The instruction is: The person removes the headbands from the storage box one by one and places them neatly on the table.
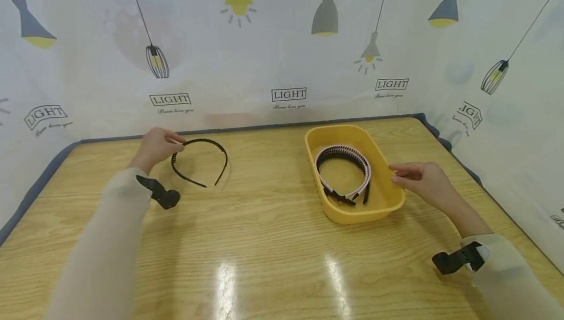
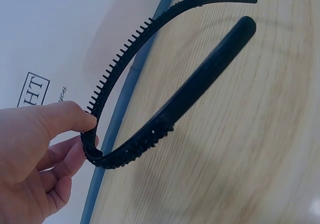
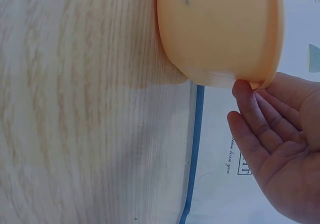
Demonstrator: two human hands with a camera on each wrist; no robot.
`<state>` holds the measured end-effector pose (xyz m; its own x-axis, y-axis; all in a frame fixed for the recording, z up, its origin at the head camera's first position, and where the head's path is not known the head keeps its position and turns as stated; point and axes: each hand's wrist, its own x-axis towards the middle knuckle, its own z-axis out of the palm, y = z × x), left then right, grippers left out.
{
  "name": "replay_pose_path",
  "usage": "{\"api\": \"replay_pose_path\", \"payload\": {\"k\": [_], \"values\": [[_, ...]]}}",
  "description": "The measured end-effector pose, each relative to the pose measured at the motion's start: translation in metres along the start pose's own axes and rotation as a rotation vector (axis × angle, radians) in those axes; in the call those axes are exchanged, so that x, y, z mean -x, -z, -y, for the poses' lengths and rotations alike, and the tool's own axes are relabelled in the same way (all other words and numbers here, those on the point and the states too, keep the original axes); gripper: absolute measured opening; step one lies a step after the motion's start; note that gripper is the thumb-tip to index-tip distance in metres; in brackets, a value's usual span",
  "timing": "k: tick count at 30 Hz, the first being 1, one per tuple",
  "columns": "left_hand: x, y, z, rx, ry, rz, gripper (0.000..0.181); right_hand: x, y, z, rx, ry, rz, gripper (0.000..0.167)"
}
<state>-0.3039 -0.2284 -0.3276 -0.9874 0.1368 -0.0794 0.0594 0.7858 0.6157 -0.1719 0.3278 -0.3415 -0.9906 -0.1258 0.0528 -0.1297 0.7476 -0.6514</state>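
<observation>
At the left, my left hand (image 1: 158,148) pinches a black toothed headband (image 1: 224,156) between thumb and fingers, near the top of its band. In the left wrist view, small comb teeth line the headband (image 2: 120,64), and its two free ends point away from the hand. Whether those ends touch the table cannot be told. On the right, a yellow plastic basket (image 1: 323,210) stands on the table, and my right hand (image 1: 425,183) grips its right rim with the fingertips. Inside the basket lie pink and black headbands (image 1: 367,171), nested together.
The wooden table (image 1: 246,241) reaches to a dark blue edging (image 1: 246,128) at the back and sides. Behind it hangs a white backdrop (image 1: 246,65) printed with lamps and lettering. A black strap mount (image 1: 165,195) sits on the left wrist, another (image 1: 458,260) on the right.
</observation>
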Motion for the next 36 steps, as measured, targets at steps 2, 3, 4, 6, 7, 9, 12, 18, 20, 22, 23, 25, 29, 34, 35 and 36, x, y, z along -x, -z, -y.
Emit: {"api": "replay_pose_path", "payload": {"k": [2, 3, 4, 6, 7, 9, 12, 18, 20, 22, 23, 25, 29, 34, 35, 36], "values": [[0.001, 0.002, 0.004, -0.004, 0.006, 0.0, 0.033, 0.0, 0.0, 0.0, 0.001, 0.0, -0.001, 0.043], [0.002, 0.003, 0.006, -0.006, 0.012, 0.001, 0.033, 0.0, 0.0, 0.0, 0.002, 0.001, -0.001, 0.043], [0.002, 0.004, 0.007, -0.008, 0.016, 0.002, 0.034, 0.0, 0.0, 0.0, 0.003, 0.0, -0.002, 0.043], [0.003, 0.006, 0.01, -0.019, 0.022, 0.002, 0.034, 0.0, 0.0, 0.0, 0.004, 0.0, -0.001, 0.044], [0.004, 0.007, 0.012, -0.025, 0.023, 0.0, 0.035, 0.0, 0.0, 0.0, 0.005, 0.0, 0.0, 0.044], [0.004, 0.008, 0.014, -0.036, 0.027, -0.001, 0.035, 0.0, 0.0, 0.0, 0.005, -0.001, -0.001, 0.044], [0.005, 0.01, 0.017, -0.049, 0.028, -0.004, 0.035, 0.001, 0.0, 0.0, 0.003, -0.004, -0.001, 0.043], [0.006, 0.012, 0.026, -0.056, 0.028, 0.0, 0.036, 0.0, 0.0, 0.0, 0.002, -0.007, -0.002, 0.045], [0.005, 0.013, 0.028, -0.054, 0.031, 0.001, 0.037, 0.0, 0.0, 0.0, 0.001, -0.008, -0.003, 0.045], [0.005, 0.013, 0.03, -0.046, 0.034, 0.002, 0.037, 0.0, 0.0, 0.0, 0.0, -0.01, -0.003, 0.044], [0.006, 0.014, 0.031, -0.044, 0.035, 0.001, 0.037, 0.0, 0.0, 0.0, 0.0, -0.009, -0.005, 0.044], [0.006, 0.014, 0.033, -0.039, 0.036, -0.001, 0.037, 0.0, 0.0, 0.0, 0.002, -0.005, -0.006, 0.043], [0.009, 0.014, 0.036, -0.037, 0.035, -0.01, 0.036, 0.0, -0.001, 0.0, 0.007, 0.0, -0.011, 0.043], [0.01, 0.013, 0.041, -0.037, 0.033, -0.015, 0.037, 0.0, -0.001, -0.001, 0.007, -0.001, -0.013, 0.042], [0.01, 0.012, 0.043, -0.037, 0.033, -0.013, 0.036, 0.0, -0.001, -0.001, 0.006, -0.002, -0.012, 0.042], [0.01, 0.012, 0.044, -0.037, 0.033, -0.01, 0.036, 0.0, -0.001, -0.001, 0.004, -0.003, -0.012, 0.042]]}}
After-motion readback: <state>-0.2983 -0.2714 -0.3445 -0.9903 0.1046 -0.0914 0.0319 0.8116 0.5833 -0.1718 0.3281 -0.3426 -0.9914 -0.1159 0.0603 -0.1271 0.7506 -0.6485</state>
